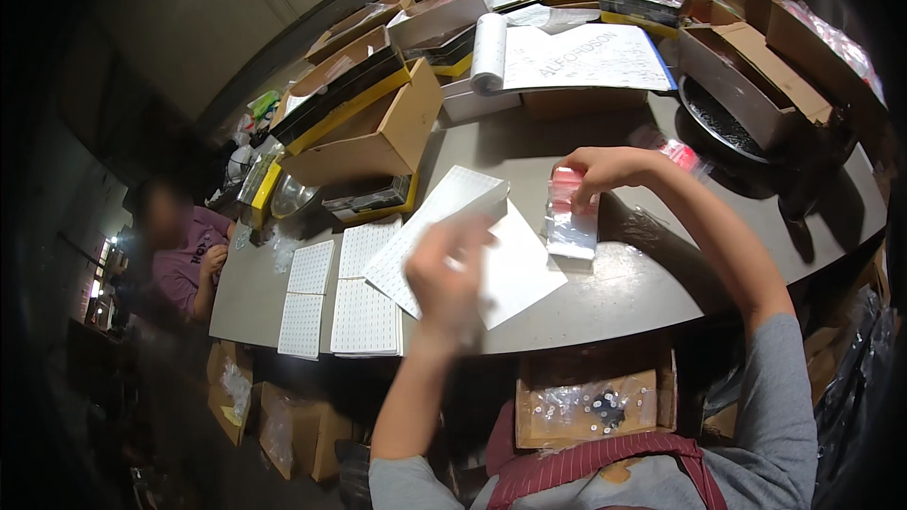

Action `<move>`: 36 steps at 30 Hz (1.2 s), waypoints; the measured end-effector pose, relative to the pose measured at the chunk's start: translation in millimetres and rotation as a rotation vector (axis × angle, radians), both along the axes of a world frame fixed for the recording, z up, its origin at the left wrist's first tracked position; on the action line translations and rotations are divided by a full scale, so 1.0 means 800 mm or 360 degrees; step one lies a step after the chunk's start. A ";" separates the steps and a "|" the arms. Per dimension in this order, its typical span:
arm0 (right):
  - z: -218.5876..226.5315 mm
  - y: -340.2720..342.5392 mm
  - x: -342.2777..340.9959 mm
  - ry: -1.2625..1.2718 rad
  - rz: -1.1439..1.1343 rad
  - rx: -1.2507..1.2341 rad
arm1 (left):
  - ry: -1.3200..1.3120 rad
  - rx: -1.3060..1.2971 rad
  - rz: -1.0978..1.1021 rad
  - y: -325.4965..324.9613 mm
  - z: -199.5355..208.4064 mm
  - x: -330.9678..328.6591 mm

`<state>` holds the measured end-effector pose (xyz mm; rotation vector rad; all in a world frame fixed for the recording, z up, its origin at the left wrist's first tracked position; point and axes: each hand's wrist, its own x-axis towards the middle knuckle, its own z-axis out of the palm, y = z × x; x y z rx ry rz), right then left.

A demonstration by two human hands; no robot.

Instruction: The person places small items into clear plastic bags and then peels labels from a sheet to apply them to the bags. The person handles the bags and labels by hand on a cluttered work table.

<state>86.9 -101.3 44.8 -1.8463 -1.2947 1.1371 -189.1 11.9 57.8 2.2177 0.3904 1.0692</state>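
Smeared by motion, my left hand is over loose printed sheets covered in rows of tiny marks; whether its fingers grip one cannot be made out. A sheet corner curls up beside it. A plain white sheet lies partly under that hand. With fingers bent, my right hand grips the upper part of a stack of small clear plastic bags with red tops, lying on the table. Left of the loose sheets are two banded stacks of printed sheets, one narrow and one wider.
Cardboard boxes crowd the table's far side, near a clipboard-like pad with curled paper. A round pan of dark bits stands far right. An open drawer-like box with small discs is at my lap. A person sits left.
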 end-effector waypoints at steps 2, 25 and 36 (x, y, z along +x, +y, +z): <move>0.002 0.010 -0.008 -0.0503 0.0074 0.0034 | 0.0150 -0.0207 0.0284 0.059 0.003 0.005; -0.052 -0.075 -0.092 -0.1362 0.0026 0.1029 | 0.0816 0.0253 0.0333 0.076 -0.063 -0.009; -0.054 -0.090 -0.110 -0.1375 -0.0097 0.1053 | 0.0571 0.0511 0.0157 0.020 -0.082 -0.052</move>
